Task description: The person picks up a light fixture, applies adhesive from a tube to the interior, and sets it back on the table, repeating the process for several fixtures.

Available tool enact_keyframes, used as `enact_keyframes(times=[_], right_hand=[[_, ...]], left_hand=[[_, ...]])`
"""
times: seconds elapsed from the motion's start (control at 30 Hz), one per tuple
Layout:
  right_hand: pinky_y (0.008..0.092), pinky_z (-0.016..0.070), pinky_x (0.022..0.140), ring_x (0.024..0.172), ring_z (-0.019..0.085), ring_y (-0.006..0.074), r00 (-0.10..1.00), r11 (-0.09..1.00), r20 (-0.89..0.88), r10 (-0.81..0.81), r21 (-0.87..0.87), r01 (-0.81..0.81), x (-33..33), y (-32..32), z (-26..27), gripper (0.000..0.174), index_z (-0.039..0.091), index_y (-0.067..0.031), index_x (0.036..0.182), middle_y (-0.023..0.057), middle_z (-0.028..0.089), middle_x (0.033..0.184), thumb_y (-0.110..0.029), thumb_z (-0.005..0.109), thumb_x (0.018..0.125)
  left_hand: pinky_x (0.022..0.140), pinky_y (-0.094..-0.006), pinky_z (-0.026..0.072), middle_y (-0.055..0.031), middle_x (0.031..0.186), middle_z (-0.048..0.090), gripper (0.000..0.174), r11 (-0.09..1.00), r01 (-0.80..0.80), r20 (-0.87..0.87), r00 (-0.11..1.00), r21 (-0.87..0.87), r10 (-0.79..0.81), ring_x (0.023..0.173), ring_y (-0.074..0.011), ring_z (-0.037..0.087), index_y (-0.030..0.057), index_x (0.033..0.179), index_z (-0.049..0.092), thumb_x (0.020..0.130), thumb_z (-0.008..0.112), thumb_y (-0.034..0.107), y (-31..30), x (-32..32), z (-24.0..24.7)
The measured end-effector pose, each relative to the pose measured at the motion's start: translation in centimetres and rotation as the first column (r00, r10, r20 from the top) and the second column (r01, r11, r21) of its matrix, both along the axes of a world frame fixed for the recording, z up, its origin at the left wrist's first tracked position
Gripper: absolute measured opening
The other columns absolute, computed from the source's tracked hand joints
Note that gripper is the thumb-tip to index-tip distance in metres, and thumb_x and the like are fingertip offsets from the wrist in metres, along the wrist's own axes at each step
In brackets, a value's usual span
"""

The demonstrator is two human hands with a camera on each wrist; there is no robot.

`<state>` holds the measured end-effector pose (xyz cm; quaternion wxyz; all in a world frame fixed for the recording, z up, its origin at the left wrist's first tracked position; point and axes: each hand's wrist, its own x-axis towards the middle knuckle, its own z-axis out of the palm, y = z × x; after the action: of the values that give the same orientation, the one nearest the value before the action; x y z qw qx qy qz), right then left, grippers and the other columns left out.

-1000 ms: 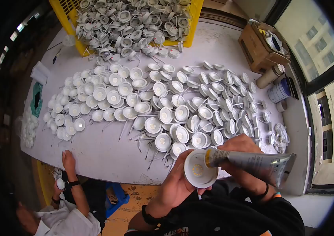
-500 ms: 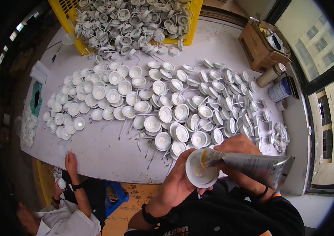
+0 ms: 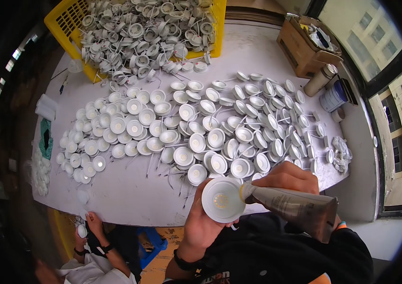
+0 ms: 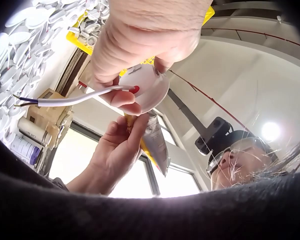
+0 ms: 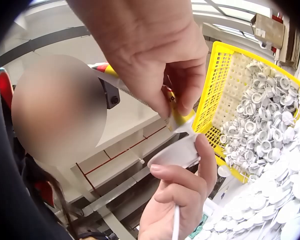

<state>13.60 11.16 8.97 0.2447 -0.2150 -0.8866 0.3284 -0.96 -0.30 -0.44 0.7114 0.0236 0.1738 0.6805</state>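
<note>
White lamp cup [image 3: 223, 199] is held in the left hand [image 3: 201, 232], its open face with a ring of small yellow dots turned up towards the head camera. The fingers of that hand curl round the back and rim, and the left wrist view shows a white cable [image 4: 82, 98] leaving the back beside a red spot [image 4: 135, 90] and ending in bluish and brown wires. The right hand [image 3: 290, 180] pinches a squeeze tube [image 3: 295, 208] near its yellow-banded end, which lies at the cup's rim; whether the tip touches it, I cannot tell. Beyond the hands, many similar white cups [image 3: 183, 155] crowd the worktop [image 3: 130, 194], some overlapping. A yellow crate [image 3: 219, 28] heaped with pale ring-shaped parts [image 3: 136, 31] stands at the far side. A cardboard box [image 3: 300, 47], a metal canister [image 3: 320, 79] and a labelled tub [image 3: 333, 96] stand near the window. Another person [image 3: 97, 265], at lower left, holds a small white piece [image 3: 82, 230].
</note>
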Motion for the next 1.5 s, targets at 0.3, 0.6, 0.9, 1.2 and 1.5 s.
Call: enact_keyframes(times=[0.3, 0.6, 0.9, 1.2, 1.5], right_hand=[[0.0261, 0.0416, 0.054, 0.068, 0.052, 0.0147, 0.887, 0.742, 0.195, 0.418, -0.637, -0.209, -1.8, 0.5, -0.3, 0.02, 0.059, -0.0061, 0.084, 0.0039, 0.056, 0.08, -0.01, 0.063, 0.065], [0.0279, 0.0393, 0.064, 0.071, 0.05, 0.0186, 0.99, 0.99, -0.141, -0.024, -0.139, 0.004, -3.7, -1.2, -2.1, 0.01, 0.056, -0.0066, 0.085, 0.0022, 0.054, 0.079, -0.009, 0.056, 0.075], [0.0217, 0.0393, 0.044, 0.05, 0.048, 0.0122, 0.931, 0.755, -0.213, -0.295, -0.649, 0.091, -5.0, -2.6, -3.6, 0.02, 0.048, 0.0023, 0.085, 0.0077, 0.047, 0.073, -0.008, 0.054, 0.07], [0.0215, 0.0414, 0.044, 0.049, 0.049, 0.0126, 0.878, 0.622, -0.174, -0.447, -0.765, 0.165, -6.7, -3.3, -5.3, 0.016, 0.046, 0.0028, 0.083, 0.009, 0.049, 0.069, -0.003, 0.054, 0.07], [0.0214, 0.0401, 0.044, 0.049, 0.048, 0.0128, 0.857, 0.558, -0.082, -0.509, -0.789, 0.256, -9.4, -2.8, -6.0, 0.017, 0.045, 0.0019, 0.083, 0.0083, 0.049, 0.066, -0.004, 0.053, 0.07]], left_hand=[[0.062, -0.0316, 0.0408, -0.0126, 0.116, 0.039, 0.042, 0.994, -0.041, -0.054, 0.998, -0.1, 0.036, 0.09, -0.0212, 0.047, 0.0177, 0.124, 0.025, 0.086, 0.027, 0.035, 0.1, 0.3, 0.4], [0.061, -0.0317, 0.0402, -0.0103, 0.117, 0.037, 0.045, 0.998, -0.003, 0.052, 0.999, 0.068, 0.0, 0.086, -0.021, 0.047, 0.0154, 0.124, 0.024, 0.085, 0.03, 0.036, -1.1, -0.2, -1.0], [0.057, -0.0291, 0.04, -0.0155, 0.102, 0.051, 0.056, 0.954, -0.299, -0.237, 0.927, 0.006, 0.292, 0.079, -0.0237, 0.053, 0.0083, 0.118, 0.034, 0.082, 0.024, 0.051, -3.4, -8.8, -5.3], [0.064, -0.0307, 0.0443, -0.0108, 0.088, 0.056, 0.046, 0.46, -0.762, -0.852, 0.523, -0.455, 0.023, 0.077, -0.0214, 0.057, 0.0005, 0.097, 0.049, 0.083, 0.035, 0.042, -8.6, -24.0, -21.6], [0.061, -0.0328, 0.0425, -0.0126, 0.078, 0.056, 0.036, 0.23, -0.949, -0.975, 0.197, -0.216, -0.104, 0.068, -0.0219, 0.053, -0.0037, 0.086, 0.054, 0.077, 0.051, 0.031, -7.7, -35.2, -27.3]])
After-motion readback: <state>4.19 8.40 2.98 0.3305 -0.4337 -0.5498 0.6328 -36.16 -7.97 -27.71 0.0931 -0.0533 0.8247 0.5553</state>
